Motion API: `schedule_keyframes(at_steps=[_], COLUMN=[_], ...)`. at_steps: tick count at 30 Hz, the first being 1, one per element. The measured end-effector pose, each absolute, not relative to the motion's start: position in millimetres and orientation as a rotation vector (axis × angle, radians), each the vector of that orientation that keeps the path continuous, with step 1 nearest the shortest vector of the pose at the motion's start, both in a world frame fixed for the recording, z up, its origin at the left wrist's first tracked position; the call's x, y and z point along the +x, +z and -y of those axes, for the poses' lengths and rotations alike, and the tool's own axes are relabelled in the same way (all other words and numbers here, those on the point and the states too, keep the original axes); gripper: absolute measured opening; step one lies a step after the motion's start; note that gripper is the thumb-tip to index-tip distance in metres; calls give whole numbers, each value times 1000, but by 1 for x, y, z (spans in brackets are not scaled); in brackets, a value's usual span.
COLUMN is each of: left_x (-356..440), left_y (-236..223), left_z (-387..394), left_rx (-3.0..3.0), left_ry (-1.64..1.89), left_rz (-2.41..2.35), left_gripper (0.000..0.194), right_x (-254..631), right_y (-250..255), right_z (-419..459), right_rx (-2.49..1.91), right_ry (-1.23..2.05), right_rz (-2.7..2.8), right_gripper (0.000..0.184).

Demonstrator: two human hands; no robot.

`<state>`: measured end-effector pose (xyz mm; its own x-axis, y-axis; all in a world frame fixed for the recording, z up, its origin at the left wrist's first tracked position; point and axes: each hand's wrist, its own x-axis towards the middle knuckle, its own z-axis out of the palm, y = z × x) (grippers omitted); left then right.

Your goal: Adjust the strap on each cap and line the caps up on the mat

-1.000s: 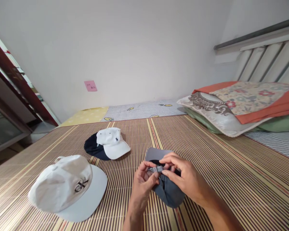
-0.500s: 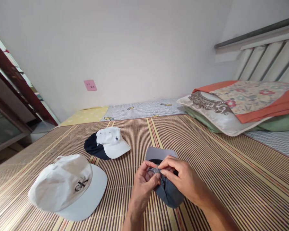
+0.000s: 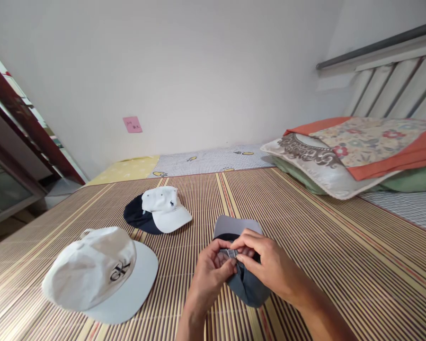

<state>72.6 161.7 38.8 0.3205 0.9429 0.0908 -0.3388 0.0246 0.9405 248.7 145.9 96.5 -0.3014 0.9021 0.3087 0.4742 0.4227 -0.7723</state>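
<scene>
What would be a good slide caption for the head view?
Both hands, left and right, finger the strap of a gray cap.

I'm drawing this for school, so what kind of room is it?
Probably a bedroom: a striped slatted mat lies over a checked sheet, like on a bed, and a floral pillow with orange borders sits at the right.

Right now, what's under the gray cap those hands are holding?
A striped mat shows around the gray cap and probably continues beneath; whatever lies directly underneath is covered.
</scene>
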Motion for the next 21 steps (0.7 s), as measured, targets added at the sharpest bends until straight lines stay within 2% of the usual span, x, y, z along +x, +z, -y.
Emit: schedule_keyframes(at_steps=[8,14,21], left_x=[64,58,45], left_y=[50,51,53], left_z=[-159,-163,-162], left_rx=[1191,1254,1255], left_ry=[1103,1080,860], left_rz=[-661,-835,-771], left_gripper=[39,39,39], right_x=[250,252,251], right_y=[94,95,100], right_z=[-148,-146,-144], right_rx=[-1155,-1174,-1126], right_ry=[686,749,794], right_rz=[1953,1925,1935], right_gripper=[34,30,32])
